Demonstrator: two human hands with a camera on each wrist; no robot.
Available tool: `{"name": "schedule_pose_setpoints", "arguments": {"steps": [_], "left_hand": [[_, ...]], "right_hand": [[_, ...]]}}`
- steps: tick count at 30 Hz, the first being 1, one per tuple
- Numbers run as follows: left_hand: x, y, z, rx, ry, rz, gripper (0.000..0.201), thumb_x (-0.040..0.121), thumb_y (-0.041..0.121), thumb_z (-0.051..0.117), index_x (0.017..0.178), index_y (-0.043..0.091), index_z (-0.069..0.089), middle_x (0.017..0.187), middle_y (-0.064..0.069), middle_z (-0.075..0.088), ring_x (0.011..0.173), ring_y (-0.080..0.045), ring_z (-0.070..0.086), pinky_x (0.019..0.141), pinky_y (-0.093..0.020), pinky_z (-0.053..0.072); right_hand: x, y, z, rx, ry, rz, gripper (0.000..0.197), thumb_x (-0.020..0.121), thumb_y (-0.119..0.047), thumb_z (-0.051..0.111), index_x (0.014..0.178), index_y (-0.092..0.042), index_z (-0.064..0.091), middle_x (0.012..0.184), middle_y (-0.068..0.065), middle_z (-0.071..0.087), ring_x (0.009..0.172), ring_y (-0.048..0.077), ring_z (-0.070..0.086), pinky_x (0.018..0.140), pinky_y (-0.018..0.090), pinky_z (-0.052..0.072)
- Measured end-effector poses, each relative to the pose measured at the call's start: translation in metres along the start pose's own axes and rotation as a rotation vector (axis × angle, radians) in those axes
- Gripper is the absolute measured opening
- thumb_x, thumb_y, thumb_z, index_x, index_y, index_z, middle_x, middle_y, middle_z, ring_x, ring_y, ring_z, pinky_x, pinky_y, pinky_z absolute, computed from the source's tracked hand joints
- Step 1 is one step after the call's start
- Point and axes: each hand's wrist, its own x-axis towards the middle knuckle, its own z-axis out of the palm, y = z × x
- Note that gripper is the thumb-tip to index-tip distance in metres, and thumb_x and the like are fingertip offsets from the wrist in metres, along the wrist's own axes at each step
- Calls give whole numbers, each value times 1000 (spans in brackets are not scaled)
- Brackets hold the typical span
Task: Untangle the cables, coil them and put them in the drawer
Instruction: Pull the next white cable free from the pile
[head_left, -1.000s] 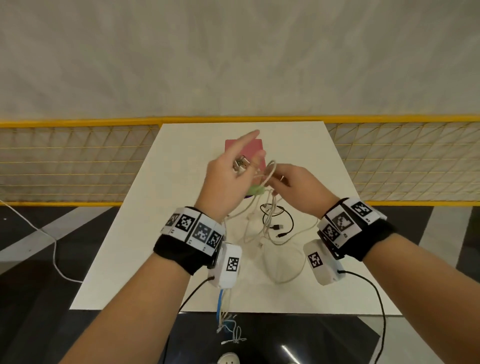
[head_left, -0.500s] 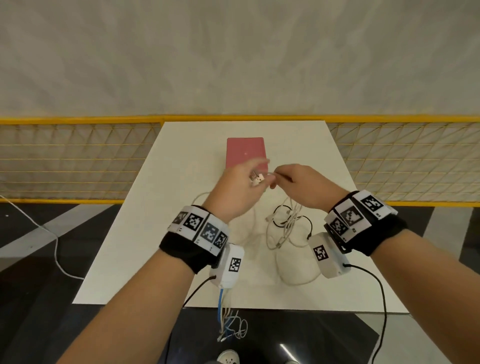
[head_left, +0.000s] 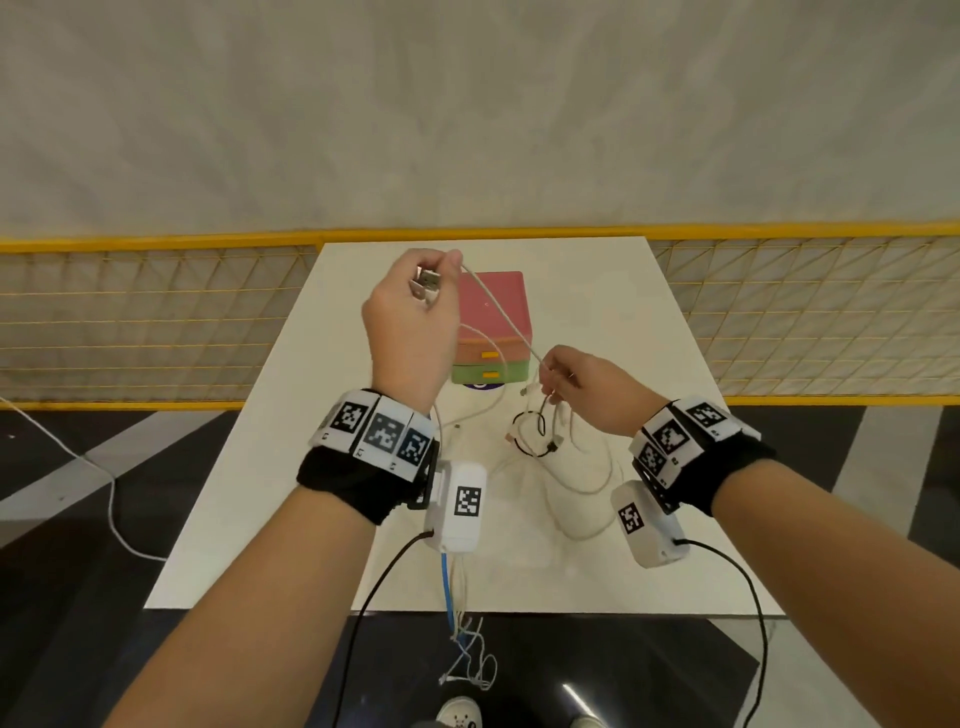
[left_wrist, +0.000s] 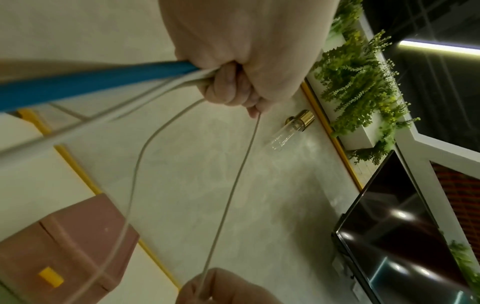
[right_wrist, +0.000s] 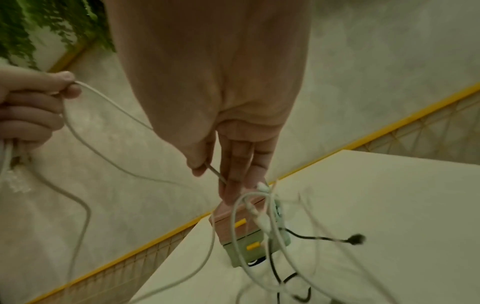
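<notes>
My left hand is raised above the table and grips the USB end of a white cable, fingers curled round it. That cable runs taut down to my right hand, which pinches it between thumb and fingers. Below the right hand hangs a tangle of white cables and a short black cable, also seen in the right wrist view. The small drawer box, pink on top and green below with yellow handles, stands behind the hands with both drawers closed.
The white table is fenced at the back by a yellow mesh barrier. White cable loops lie on the table near me. A bundle of blue and white wires hangs from my left wrist over the front edge.
My hands were close together over the tangle; now the left hand has lifted up and left with the USB end, drawing the white cable taut from the right hand.
</notes>
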Motion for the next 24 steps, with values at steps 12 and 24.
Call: {"name": "schedule_pose_setpoints", "arguments": {"steps": [12,24], "left_hand": [[3,4,-25,-9,-157,27,11,93,29,62,84,25,66,78,13,62,66,4,48,64,-7,37],[-25,0,-26,-109,-440,18,9,90,23,66,97,17,69,69,29,60,57,6,47,57,-8,36]], "right_hand": [[-26,-39,-29,-84,-28,-151,36,83,-36,67,116,-36,53,105,-15,62,64,-12,56,62,11,34],[-76,-66,-25,-112,-582,-210,29,87,-47,57,91,-21,71,82,2,74,55,16,67,61,23,52]]}}
